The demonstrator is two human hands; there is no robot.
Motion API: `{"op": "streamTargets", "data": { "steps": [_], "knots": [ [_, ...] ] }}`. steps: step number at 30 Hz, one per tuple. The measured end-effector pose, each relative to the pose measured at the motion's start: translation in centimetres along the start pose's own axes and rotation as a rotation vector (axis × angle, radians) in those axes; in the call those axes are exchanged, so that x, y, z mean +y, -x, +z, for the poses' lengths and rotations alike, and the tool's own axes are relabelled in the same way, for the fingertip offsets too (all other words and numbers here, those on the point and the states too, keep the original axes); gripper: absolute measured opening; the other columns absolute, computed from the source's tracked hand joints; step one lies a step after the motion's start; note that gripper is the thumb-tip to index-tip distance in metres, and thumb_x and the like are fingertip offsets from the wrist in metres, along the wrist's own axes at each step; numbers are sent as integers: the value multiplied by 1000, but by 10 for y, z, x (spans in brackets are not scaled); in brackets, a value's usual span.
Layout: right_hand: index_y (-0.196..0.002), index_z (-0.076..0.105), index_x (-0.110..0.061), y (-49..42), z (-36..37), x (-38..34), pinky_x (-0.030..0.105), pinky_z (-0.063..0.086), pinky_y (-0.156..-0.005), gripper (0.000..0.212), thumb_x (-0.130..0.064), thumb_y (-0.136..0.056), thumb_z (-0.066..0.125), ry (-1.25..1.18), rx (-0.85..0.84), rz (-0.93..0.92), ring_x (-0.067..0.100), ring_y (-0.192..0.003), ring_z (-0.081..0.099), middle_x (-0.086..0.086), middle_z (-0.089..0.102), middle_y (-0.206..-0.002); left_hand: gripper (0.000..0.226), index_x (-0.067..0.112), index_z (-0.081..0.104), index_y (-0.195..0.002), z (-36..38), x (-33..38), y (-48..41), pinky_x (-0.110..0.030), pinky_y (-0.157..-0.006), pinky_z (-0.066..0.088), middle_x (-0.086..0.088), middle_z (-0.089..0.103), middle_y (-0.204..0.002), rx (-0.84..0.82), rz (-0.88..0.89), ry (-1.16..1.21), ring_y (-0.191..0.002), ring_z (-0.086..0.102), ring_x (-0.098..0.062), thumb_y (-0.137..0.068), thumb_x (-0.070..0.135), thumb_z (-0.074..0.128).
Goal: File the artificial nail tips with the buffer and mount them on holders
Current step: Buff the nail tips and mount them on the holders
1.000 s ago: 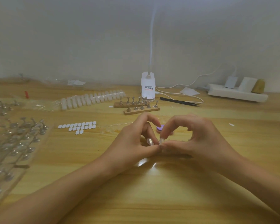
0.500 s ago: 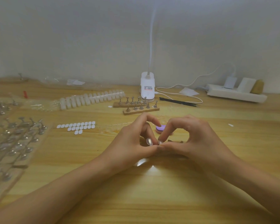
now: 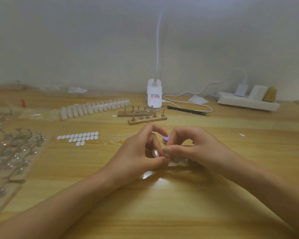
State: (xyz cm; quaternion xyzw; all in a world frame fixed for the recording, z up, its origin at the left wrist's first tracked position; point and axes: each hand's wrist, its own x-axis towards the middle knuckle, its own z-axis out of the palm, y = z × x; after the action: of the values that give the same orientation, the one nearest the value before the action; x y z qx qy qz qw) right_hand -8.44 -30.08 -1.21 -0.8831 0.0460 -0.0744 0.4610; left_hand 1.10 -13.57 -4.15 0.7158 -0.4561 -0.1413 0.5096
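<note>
In the middle of the bench (image 3: 162, 213), the left hand (image 3: 136, 156) and the right hand (image 3: 198, 149) both pinch something tiny where their fingertips (image 3: 166, 150) meet. It is hidden. I think it is a nail tip going onto a holder. To do it well, hold it flat and press softly.

The purple buffer (image 3: 166, 138) lies just behind the fingers. I count one buffer. Near the far edge are two wooden strips (image 3: 147, 119) with five holders (image 3: 141, 116) each. There are about nineteen white stickers (image 3: 79, 137). The spare holders (image 3: 16, 149) by the left edge are too blurry to count.
</note>
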Motion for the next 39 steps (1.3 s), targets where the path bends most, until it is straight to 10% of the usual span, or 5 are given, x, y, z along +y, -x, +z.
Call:
{"op": "streamTargets", "data": {
  "steps": [10, 16, 24, 31, 39],
  "knots": [
    [-76, 71, -22, -8, -12, 0, 7, 41, -54, 19, -41, -80, 73, -51, 5, 39, -5, -60, 56, -21, 64, -65, 51, 33, 50, -115, 0, -1, 0, -9, -74, 45, 11, 69, -77, 1, 12, -35, -81, 65, -2, -78, 16, 81],
    [-86, 77, -29, -36, -54, 21, 19, 42, -74, 15, -23, -94, 66, 283, 130, -26, 4, -85, 59, -11, 72, -95, 50, 39, 53, -120, -15, 2, -11, -13, -59, 48, 10, 71, -90, 137, -71, 110, -75, 64, -3, -80, 67, 61],
    [-117, 72, -25, -73, -37, 35, 22, 41, -89, 26, -25, -91, 71, 495, 49, -62, 17, -107, 51, -1, 58, -113, 31, 40, 63, -123, -28, -18, -18, -30, -77, 45, 21, 56, -112, 215, 27, -757, -104, 46, -6, -99, 23, 55],
    [-107, 74, -29, -74, -33, 33, 24, 30, -97, 24, -21, -85, 77, 481, 68, -50, 15, -122, 38, -1, 52, -122, 28, 43, 66, -121, -29, -22, -17, -28, -73, 29, 18, 56, -111, 188, 93, -885, -104, 49, -10, -96, 36, 56],
    [-84, 71, -16, -70, -28, 35, 11, 39, -70, 8, -12, -83, 78, 405, 132, -196, -4, -81, 52, -14, 65, -86, 26, 35, 72, -116, -25, -22, -17, -32, -70, 32, 7, 63, -107, 199, 149, -941, -94, 56, -23, -93, 26, 63]
  ]
}}
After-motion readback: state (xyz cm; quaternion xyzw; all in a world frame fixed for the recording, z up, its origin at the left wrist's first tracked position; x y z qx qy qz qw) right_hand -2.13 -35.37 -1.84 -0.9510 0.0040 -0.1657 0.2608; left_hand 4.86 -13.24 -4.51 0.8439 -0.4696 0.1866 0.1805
